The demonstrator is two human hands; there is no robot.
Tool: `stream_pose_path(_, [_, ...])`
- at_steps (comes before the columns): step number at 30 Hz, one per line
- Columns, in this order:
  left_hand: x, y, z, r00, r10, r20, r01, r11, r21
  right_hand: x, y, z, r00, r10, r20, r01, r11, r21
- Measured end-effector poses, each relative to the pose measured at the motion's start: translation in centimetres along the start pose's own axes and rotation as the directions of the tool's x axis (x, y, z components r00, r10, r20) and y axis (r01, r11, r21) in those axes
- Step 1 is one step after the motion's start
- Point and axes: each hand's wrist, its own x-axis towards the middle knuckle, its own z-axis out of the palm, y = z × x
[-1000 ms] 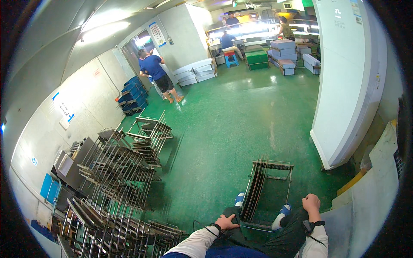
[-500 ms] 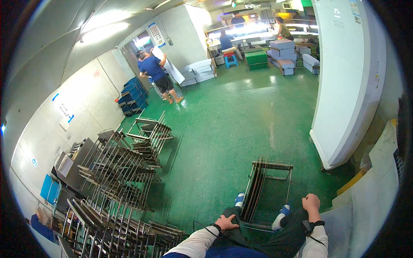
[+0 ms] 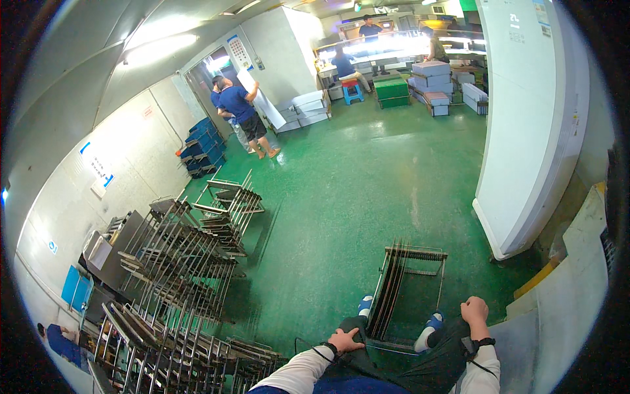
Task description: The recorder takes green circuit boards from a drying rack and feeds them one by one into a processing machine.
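Observation:
My left hand lies on my left thigh, its thumb and fingers apart, holding nothing. Over my right knee, my right hand is curled into a loose fist, with nothing visible in it. Between my feet a metal rack stands on the floor, apart from both hands. Several thin dark panels stand on edge along its left side, while the right part shows green floor through the frame. Blue-and-white footwear flanks the rack.
Stacked metal racks crowd the left. A tall white panel bounds the right. Two people stand by the far-left door, one with a white sheet. Blue crates sit nearby; farther back, people work at a lit bench.
My hands and the rack have not moved. The person with the white sheet has shifted slightly right. A person behind the far bench now faces this way; one at lower left shows more.

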Motion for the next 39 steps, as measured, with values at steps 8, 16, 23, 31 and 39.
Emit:
stream_pose_path(8, [-0.1,0.2,-0.2,1.000,-0.010,0.016,0.010,1.000,-0.003,0.2,0.1,-0.1,0.998,0.025,0.060,-0.023,0.999,-0.026])
stream_pose_path(16, [0.2,0.1,0.0,0.999,-0.030,0.017,0.030,1.000,0.006,0.2,0.1,0.0,0.999,0.010,0.045,-0.009,0.999,-0.034])
stream_pose_path(23, [-0.1,0.3,-0.2,0.999,-0.044,0.020,0.044,0.999,0.007,0.0,-0.1,-0.3,0.999,0.008,0.044,-0.007,0.999,-0.035])
stream_pose_path(31, [-0.7,0.9,-0.8,0.998,-0.060,0.032,0.059,0.998,0.007,0.0,-0.3,-0.4,0.999,0.029,0.034,-0.028,0.999,-0.028])
stream_pose_path(39, [-0.1,0.1,-0.2,0.999,-0.036,0.023,0.036,0.999,-0.005,0.2,-0.1,0.1,0.999,0.001,0.037,0.000,1.000,-0.029])
